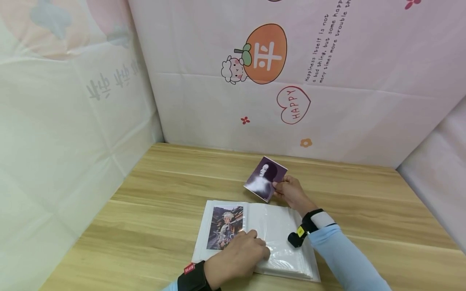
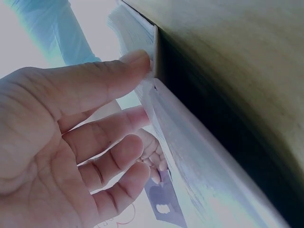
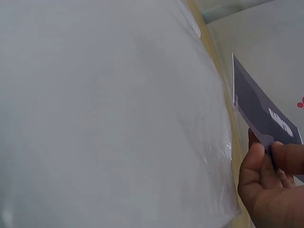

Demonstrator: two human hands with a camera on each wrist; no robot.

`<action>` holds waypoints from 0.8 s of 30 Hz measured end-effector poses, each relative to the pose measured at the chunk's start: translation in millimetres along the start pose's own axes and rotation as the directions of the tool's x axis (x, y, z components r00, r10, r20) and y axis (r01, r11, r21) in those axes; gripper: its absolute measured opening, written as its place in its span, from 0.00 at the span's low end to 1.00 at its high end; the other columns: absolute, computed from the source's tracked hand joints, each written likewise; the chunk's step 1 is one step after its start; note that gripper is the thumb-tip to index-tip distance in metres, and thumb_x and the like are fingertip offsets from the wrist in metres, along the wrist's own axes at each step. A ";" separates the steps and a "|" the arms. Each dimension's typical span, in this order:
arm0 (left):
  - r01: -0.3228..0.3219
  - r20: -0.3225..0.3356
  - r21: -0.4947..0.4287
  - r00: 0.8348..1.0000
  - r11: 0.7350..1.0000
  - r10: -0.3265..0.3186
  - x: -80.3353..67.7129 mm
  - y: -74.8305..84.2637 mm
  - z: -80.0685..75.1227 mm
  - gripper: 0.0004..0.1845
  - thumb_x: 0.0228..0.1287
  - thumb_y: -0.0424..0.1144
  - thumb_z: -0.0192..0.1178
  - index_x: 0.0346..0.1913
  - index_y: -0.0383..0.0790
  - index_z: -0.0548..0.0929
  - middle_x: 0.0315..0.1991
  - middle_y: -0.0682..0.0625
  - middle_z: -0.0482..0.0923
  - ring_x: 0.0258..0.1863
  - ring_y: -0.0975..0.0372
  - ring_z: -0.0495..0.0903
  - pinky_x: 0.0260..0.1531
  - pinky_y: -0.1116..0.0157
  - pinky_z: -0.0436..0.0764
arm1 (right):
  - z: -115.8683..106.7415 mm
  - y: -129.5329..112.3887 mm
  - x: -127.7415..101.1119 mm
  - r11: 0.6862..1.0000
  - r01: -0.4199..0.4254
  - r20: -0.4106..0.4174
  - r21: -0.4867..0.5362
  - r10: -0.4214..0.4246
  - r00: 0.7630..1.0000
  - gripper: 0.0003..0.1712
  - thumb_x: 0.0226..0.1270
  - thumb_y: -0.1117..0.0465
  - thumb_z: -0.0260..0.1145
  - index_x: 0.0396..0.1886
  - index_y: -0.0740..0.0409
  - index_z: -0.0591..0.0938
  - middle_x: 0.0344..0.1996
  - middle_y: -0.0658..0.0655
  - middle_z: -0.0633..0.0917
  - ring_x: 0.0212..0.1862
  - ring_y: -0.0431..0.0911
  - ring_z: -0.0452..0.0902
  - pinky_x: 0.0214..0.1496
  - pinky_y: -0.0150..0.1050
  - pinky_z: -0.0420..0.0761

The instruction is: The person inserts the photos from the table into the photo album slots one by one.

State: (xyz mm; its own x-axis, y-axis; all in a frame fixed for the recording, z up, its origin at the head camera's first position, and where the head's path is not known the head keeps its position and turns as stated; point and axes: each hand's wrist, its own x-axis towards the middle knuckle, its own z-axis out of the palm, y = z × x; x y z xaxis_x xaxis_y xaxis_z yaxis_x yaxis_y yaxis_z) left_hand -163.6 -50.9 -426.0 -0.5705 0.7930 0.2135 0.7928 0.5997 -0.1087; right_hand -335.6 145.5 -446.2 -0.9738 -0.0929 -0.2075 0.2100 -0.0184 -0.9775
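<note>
My right hand (image 1: 291, 193) pinches 1 photo (image 1: 265, 178) by its lower edge, just above the open album (image 1: 233, 238) on the worktop (image 1: 153, 194). It looks light, thin and bendy, so edges are safest. My left hand (image 1: 236, 256) presses flat on the album's slippery plastic sleeve.

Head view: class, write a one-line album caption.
Right hand pinches a photo above the open album; left hand presses its page.
</note>
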 end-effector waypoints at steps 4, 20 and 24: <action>-0.002 0.001 0.001 1.000 1.000 0.002 0.3 0.2 -0.1 0.16 0.32 0.32 0.69 0.27 0.57 0.82 0.23 0.64 0.72 0.25 0.67 0.63 0.20 0.73 0.56 | 4.5 -0.5 0.0 1.000 -0.004 -0.004 -0.005 0.004 1.000 0.16 0.65 0.71 0.58 0.49 0.72 0.64 0.36 0.61 0.75 0.30 0.43 0.75 0.35 0.34 0.77; 0.001 0.005 0.006 1.000 1.000 -0.001 0.4 0.9 -1.3 0.15 0.32 0.34 0.70 0.27 0.57 0.82 0.25 0.64 0.74 0.25 0.67 0.63 0.20 0.73 0.56 | 3.8 0.8 -2.6 0.996 -0.016 0.041 -0.092 0.020 0.999 0.14 0.64 0.71 0.58 0.46 0.69 0.65 0.33 0.59 0.78 0.30 0.44 0.74 0.33 0.34 0.76; 0.003 0.016 -0.006 1.000 1.000 -0.003 -0.5 1.1 -2.0 0.15 0.33 0.33 0.70 0.27 0.56 0.83 0.25 0.63 0.73 0.25 0.67 0.64 0.21 0.73 0.57 | -1.9 2.0 -2.5 0.994 -0.011 0.058 -0.107 0.017 0.998 0.14 0.65 0.72 0.56 0.47 0.69 0.64 0.30 0.56 0.78 0.29 0.41 0.73 0.31 0.33 0.75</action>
State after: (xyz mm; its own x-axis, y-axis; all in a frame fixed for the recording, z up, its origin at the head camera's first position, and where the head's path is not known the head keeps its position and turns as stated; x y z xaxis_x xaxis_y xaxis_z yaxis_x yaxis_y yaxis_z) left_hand -162.0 -50.8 -424.3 -0.5766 0.7927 0.1981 0.7921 0.6017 -0.1024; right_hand -332.9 147.5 -447.8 -0.9634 -0.1510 -0.2214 0.2097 0.0895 -0.9737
